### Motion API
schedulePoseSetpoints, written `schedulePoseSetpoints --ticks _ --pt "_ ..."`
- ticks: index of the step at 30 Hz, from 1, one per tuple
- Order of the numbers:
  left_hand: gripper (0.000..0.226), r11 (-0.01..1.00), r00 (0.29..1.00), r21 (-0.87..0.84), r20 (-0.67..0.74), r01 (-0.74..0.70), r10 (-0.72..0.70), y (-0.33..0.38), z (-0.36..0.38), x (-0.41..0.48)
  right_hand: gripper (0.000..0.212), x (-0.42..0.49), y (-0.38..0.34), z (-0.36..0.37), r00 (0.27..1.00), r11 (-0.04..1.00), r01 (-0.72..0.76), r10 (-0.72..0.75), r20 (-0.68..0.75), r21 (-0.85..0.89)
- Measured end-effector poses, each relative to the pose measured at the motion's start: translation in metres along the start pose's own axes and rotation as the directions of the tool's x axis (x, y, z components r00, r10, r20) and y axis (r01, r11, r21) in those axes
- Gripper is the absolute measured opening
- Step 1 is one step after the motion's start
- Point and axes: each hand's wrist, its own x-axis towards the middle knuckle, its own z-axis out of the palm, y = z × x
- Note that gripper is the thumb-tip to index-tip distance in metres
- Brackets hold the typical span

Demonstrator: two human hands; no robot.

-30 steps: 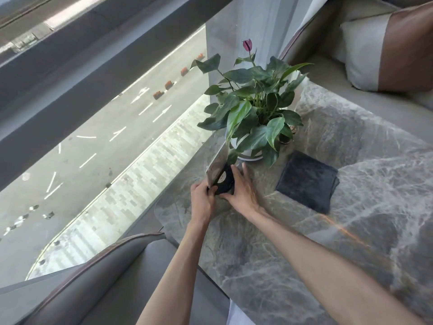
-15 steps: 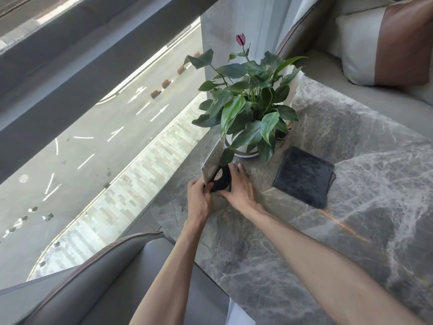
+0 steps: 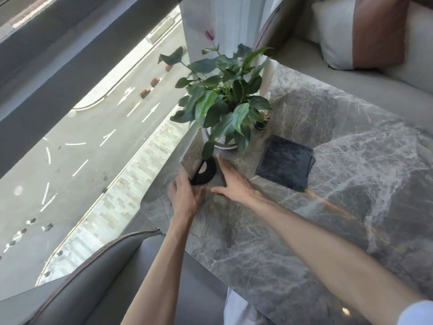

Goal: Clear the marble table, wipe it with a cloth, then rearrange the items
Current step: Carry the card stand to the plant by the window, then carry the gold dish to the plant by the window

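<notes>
- Marble table [image 3: 316, 231]: grey, white-veined, set against a window overlooking a street far below.
- Potted plant [image 3: 222, 99]: white pot near the window-side edge, broad green leaves, one purple bloom at top, blurred.
- Sign stand [image 3: 199, 166]: flat card-like panel on a round black base, upright and tilted, just in front of the pot, one leaf drooping over it.
- Left hand [image 3: 186, 195]: at the near-left side of the stand's base, fingers curled toward it; looks like contact, but blur hides whether it's an actual grip.
- Right hand [image 3: 233, 181]: open, fingers spread flat, palm down on the table just right of the stand, index finger alongside the base. Holding nothing that I can see.
- Dark cloth [image 3: 285, 166]: folded square, flat on the table right of the right hand, apart from it and from the pot.
- Small dark jar [image 3: 262, 120]: behind the leaves, right of the pot; details too small to tell.
- Grey armchair [image 3: 93, 277] below the table's near-left corner; cushion [image 3: 360, 31] on the sofa at top right.
</notes>
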Motion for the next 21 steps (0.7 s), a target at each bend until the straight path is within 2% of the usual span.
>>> schedulePoseSetpoints --ticks 2,4,5,8,11,14,16,18,21 --pt "0.075 0.958 0.974 0.197 0.039 0.21 -0.222 0.002 0.0 -0.024 0.095 -0.033 0.01 -0.014 0.999 0.999 -0.035 0.035 0.017 0.037" --pt "0.054 0.887 0.948 0.363 0.032 0.286 -0.318 0.019 0.001 -0.057 0.076 -0.08 0.032 -0.025 0.997 0.997 -0.072 0.073 -0.036 0.032" --pt "0.042 0.869 0.95 0.408 0.016 0.278 -0.312 0.033 0.004 -0.072 0.065 -0.107 0.045 -0.031 0.992 0.995 -0.093 0.096 -0.088 0.04" --pt "0.029 0.895 0.989 0.436 0.053 0.099 -0.136 0.09 0.03 -0.116 0.039 -0.196 0.096 -0.048 0.945 0.968 -0.212 0.238 -0.224 0.133" --pt "0.024 0.896 0.971 0.416 0.232 -0.156 0.061 0.157 0.071 -0.151 0.028 -0.282 0.149 -0.068 0.867 0.904 -0.36 0.416 -0.274 0.231" --pt "0.027 0.814 0.876 0.4 0.412 -0.422 0.252 0.227 0.123 -0.186 0.028 -0.365 0.203 -0.09 0.76 0.829 -0.484 0.557 -0.334 0.282" --pt "0.028 0.745 0.799 0.374 0.493 -0.552 0.344 0.272 0.163 -0.215 0.026 -0.421 0.242 -0.104 0.669 0.775 -0.511 0.63 -0.394 0.371" --pt "0.027 0.697 0.736 0.336 0.54 -0.633 0.409 0.314 0.206 -0.249 0.023 -0.478 0.28 -0.117 0.573 0.723 -0.496 0.689 -0.445 0.48" --pt "0.028 0.644 0.649 0.278 0.608 -0.713 0.456 0.372 0.27 -0.31 0.017 -0.563 0.336 -0.13 0.432 0.616 -0.448 0.784 -0.446 0.648"
